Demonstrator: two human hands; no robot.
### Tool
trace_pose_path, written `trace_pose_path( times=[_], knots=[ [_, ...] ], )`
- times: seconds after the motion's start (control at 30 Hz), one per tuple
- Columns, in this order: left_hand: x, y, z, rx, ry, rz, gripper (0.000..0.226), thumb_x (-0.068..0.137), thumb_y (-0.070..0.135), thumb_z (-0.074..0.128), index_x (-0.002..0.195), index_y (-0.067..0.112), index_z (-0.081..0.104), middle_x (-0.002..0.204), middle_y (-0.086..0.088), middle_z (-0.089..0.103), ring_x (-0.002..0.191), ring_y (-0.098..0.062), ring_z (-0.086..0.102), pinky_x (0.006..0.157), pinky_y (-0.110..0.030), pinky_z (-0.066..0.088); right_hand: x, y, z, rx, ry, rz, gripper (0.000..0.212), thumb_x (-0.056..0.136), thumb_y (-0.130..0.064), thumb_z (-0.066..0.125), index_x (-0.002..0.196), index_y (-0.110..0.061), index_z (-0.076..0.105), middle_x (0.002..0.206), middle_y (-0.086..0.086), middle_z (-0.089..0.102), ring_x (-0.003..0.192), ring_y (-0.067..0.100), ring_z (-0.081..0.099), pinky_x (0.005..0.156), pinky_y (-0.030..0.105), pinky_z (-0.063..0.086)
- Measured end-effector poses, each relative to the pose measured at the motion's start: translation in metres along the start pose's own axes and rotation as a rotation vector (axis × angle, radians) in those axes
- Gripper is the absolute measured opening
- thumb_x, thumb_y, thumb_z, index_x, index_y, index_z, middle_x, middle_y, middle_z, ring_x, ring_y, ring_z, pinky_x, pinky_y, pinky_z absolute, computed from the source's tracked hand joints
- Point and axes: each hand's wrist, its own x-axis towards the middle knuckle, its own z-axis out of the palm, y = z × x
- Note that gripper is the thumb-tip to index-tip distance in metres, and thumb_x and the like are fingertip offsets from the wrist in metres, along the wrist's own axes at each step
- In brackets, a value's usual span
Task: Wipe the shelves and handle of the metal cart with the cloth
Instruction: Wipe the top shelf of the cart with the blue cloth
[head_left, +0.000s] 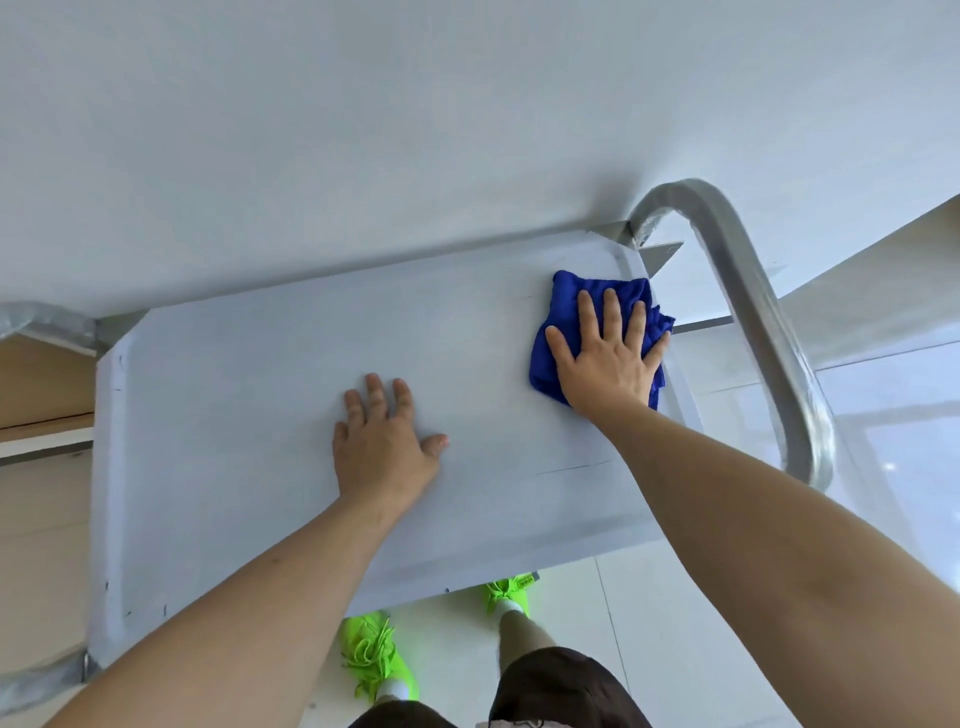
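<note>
Left hand (384, 441) lies flat, fingers relaxed, mid top shelf (234, 415) of cart; right hand (608, 358), fingers spread straight, presses blue cloth (545, 358) at shelf's far right corner. Handle (753, 312) curves just beyond.

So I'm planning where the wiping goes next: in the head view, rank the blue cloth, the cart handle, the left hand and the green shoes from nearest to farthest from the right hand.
1. Blue cloth: directly under the right hand, pressed flat on the top shelf.
2. Cart handle: just to its right, beyond the shelf's edge.
3. Left hand: to its left, flat on the shelf.
4. Green shoes: on the floor below the near edge.
</note>
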Motion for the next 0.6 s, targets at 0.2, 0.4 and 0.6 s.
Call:
trace_pose_path(
  times=[0.2,0.4,0.6],
  knots=[
    [-0.002,-0.013,-0.005,-0.073,0.022,0.045,0.08,0.091,0.06,0.045,0.155,0.024,0.014,0.164,-0.007,0.001,0.15,-0.03,0.004,0.116,-0.046,0.021,-0.047,-0.036,0.016,0.019,-0.035,0.095,0.078,0.09,-0.074,0.005,0.158,-0.036,-0.004,0.168,-0.003,-0.01,0.151,0.03,-0.018,0.115,0.065,-0.013],
    [-0.025,-0.062,-0.012,-0.101,0.149,0.053,0.064,0.097,0.05,0.039,0.152,0.022,0.026,0.163,-0.008,0.013,0.149,-0.028,0.009,0.117,-0.043,0.019,-0.078,-0.093,0.037,-0.01,-0.068,0.017,0.078,0.09,-0.074,0.004,0.157,-0.035,-0.007,0.168,-0.002,-0.012,0.151,0.031,-0.019,0.114,0.065,-0.015],
    [-0.048,-0.14,-0.019,-0.107,0.205,-0.083,0.062,0.097,0.049,0.039,0.152,0.02,0.028,0.161,-0.01,0.018,0.148,-0.031,0.012,0.115,-0.044,0.021,-0.119,-0.174,0.061,-0.065,-0.088,-0.148,0.078,0.091,-0.074,0.001,0.158,-0.034,-0.005,0.168,0.0,-0.01,0.151,0.033,-0.017,0.112,0.065,-0.019]
  ],
)
